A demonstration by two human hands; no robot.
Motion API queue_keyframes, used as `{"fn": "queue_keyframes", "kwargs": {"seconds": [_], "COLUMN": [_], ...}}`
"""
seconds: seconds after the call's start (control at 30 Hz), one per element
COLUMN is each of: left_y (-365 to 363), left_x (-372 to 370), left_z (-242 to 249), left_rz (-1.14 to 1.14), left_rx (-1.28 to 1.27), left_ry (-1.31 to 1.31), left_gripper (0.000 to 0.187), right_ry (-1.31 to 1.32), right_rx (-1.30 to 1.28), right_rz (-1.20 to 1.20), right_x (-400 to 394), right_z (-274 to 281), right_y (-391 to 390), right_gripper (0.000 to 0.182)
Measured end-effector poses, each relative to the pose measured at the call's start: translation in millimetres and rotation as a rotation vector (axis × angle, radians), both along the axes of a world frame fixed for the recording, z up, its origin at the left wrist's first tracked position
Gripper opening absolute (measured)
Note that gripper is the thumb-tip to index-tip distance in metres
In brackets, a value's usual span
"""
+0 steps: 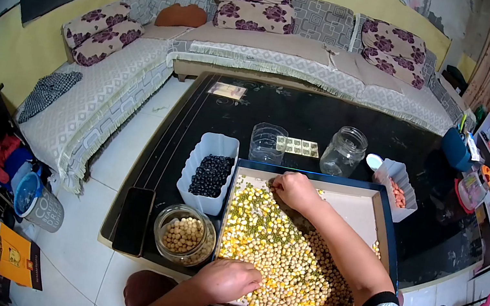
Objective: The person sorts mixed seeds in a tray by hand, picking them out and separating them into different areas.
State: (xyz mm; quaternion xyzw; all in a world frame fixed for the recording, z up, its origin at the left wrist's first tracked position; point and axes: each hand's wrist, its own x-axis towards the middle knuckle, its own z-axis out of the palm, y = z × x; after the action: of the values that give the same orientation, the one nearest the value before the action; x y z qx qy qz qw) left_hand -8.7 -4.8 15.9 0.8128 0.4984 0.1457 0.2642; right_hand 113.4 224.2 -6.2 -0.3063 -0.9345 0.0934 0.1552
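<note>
Here's the right hand (pixel 296 191), bent over the far edge of the shallow box (pixel 383 218), its fingers curled downward at the mixed beans and corn (pixel 280 251); the tips are hidden, so there's no telling whether they pinch anything. And the left hand (pixel 229 281) lies over the box's near left corner, fingers bent and close together, tips down at the yellow kernels; again, what they hold, if anything, can't be made out. The mix spreads between the two hands, with green beans thickest just below the right one and pale round beans thick to the right of the left one. Bare box floor shows to the right of the right hand. Just beyond the left hand, to its left, stands a jar of pale beans (pixel 183 235), with a phone (pixel 133 221) farther left. Left of the right hand sits a tub of black beans (pixel 212 175); beyond it, a clear container (pixel 262 149) and an open glass jar (pixel 343 154); off to its right, a tub of reddish nuts (pixel 398 193).
</note>
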Motion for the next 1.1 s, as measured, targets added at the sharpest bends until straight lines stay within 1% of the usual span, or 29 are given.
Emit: {"fn": "queue_keyframes", "kwargs": {"seconds": [0.13,0.23,0.3,0.33,0.4,0.53,0.6,0.73,0.83,0.9,0.93,0.97,1.03,1.07,1.1], "left_y": [0,-1,-1,-1,-1,-1,0,-1,-1,-1,-1,-1,-1,-1,-1], "left_x": [0,0,0,0,0,0,0,0,1,0,1,1,1,1,1], "left_z": [-1,2,2,2,2,0,-1,4,1,2,3,3,3,3,3], "left_rz": [-0.008,-0.003,-0.003,-0.006,-0.005,-0.003,-0.002,-0.001,0.01,0.02,0.009,-0.006,-0.003,-0.003,-0.005], "left_rx": [0.011,0.008,0.009,0.009,0.009,0.017,0.013,-0.019,-0.029,-0.047,-0.04,-0.031,-0.024,-0.027,-0.031], "left_ry": [0.008,-0.004,-0.002,0.001,0.002,-0.004,-0.006,0.012,0.028,0.034,0.038,0.041,0.04,0.044,0.049], "left_gripper": [0.02,0.02,0.02,0.02,0.02,0.02,0.02,0.02,0.021,0.021,0.021,0.021,0.02,0.021,0.021], "right_ry": [0.029,-0.007,-0.035,-0.036,0.062,0.072,-0.116,-0.173,-0.149,-0.197,-0.114,-0.114,0.177,0.144,0.214], "right_rx": [0.007,-0.001,-0.122,-0.122,-0.141,-0.141,-0.117,-0.16,-0.054,-0.14,-0.193,-0.193,-0.31,-0.349,-0.434], "right_rz": [0.034,-0.002,-0.058,-0.058,0.012,0.09,0.084,0.034,0.049,0.009,0.003,0.013,0.045,0.058,0.122], "right_x": [2,2,3,3,2,-5,-8,-7,-1,-3,-3,-8,-19,-26,-32], "right_z": [-5,5,15,16,16,5,6,11,0,23,26,34,60,80,97], "right_y": [2,-5,-10,-11,-12,-5,-3,-7,-2,-13,-15,-21,-40,-52,-66], "right_gripper": [0.012,0.012,0.013,0.013,0.014,0.013,0.014,0.013,0.012,0.012,0.011,0.011,0.01,0.011,0.011]}}
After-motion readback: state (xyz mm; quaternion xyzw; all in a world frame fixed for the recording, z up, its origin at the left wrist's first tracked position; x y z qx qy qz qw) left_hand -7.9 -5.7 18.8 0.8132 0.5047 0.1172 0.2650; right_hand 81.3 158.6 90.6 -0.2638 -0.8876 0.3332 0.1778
